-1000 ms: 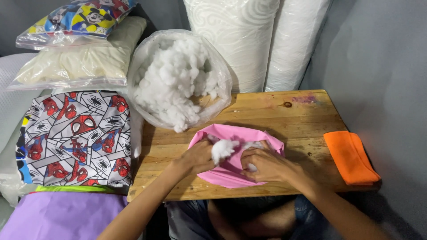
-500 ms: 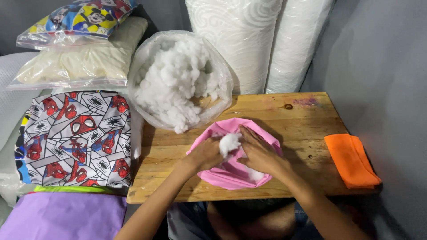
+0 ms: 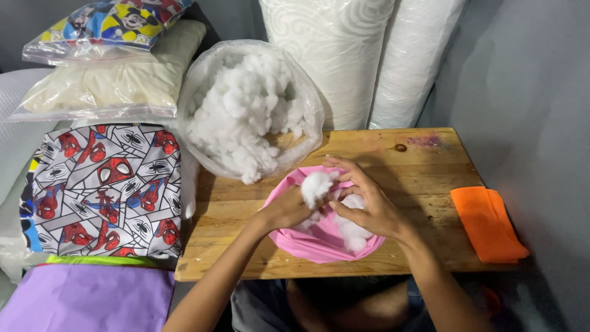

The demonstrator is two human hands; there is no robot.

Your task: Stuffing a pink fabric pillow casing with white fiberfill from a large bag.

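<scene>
My left hand (image 3: 287, 209) and my right hand (image 3: 364, 206) meet over the soft pink fabric cover (image 3: 307, 243) that lies open-mouthed on the pale wooden plank table (image 3: 393, 166). Between them sits a white fluffy clump of fibre stuffing (image 3: 316, 184), right at the cover's opening. My left fingers curl around the clump's lower left side and pinch it loosely together with the cover's edge; how tightly they close I cannot tell, since the fluff hides the fingertips. My right hand is spread, fingers half open and arched over the clump's right side, palm resting on more white stuffing (image 3: 351, 229) already inside the cover. The clump lies just beyond my knuckles, toward the far side of the table, and both hands touch it; neither is nearer. The cover's long axis runs roughly left to right across the table, with its mouth facing up toward me.

Just beyond the cover, touching the table's far left corner, a clear plastic bag of loose white stuffing (image 3: 249, 107) gapes open. A folded orange cloth (image 3: 487, 222) lies well apart at the table's right edge.
</scene>
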